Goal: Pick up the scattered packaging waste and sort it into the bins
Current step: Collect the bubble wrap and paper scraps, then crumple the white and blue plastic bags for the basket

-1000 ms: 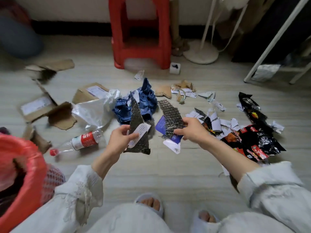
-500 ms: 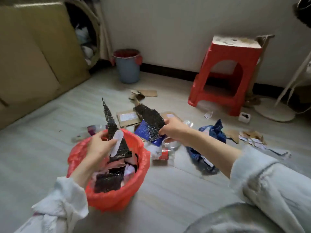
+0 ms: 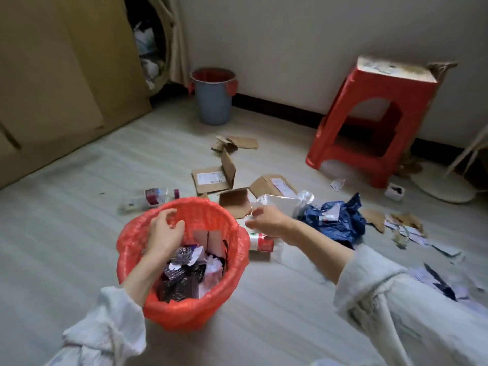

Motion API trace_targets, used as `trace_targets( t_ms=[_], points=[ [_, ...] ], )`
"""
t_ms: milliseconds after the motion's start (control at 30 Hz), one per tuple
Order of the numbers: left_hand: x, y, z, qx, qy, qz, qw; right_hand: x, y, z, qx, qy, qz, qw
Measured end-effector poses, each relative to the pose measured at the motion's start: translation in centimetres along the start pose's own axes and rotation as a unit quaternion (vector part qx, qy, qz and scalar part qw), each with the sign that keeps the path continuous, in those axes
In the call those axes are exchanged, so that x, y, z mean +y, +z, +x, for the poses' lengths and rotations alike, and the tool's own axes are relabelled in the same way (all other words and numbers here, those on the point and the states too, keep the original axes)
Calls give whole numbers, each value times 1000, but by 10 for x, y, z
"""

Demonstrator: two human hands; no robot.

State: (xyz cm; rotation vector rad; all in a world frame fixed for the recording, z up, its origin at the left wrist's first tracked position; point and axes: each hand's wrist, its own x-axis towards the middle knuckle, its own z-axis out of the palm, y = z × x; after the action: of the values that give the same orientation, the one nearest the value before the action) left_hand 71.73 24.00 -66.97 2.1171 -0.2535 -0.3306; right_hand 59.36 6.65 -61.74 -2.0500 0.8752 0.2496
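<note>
Hovering left hand (image 3: pixel 163 233) over red bin (image 3: pixel 184 310)

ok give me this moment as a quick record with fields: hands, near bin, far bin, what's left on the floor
left hand: over the red-lined bin, fingers loosely curled, holding nothing
right hand: beside the bin's right rim, near the clear plastic bag; grip unclear
near bin contents: dark foil scraps and white paper
far bin: grey bucket by the wall
floor waste: cardboard pieces, two plastic bottles, blue bag, torn paper
other: red stool
</note>
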Motion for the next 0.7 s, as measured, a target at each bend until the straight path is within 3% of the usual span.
trace_targets(
  t_ms=[200,333,533,700],
  points=[
    [65,49,-19,-111,115,-48,986,49,-64,-40,-27,29,23,999],
    [104,115,-42,-207,171,-25,963,116,-105,-70,28,75,36,996],
    [119,233,-78,-363,202,88,905,227,-152,-96,74,157,69,982],
    [98,265,-83,-400,231,184,868,273,-166,-79,85,185,65,977]
  ],
)
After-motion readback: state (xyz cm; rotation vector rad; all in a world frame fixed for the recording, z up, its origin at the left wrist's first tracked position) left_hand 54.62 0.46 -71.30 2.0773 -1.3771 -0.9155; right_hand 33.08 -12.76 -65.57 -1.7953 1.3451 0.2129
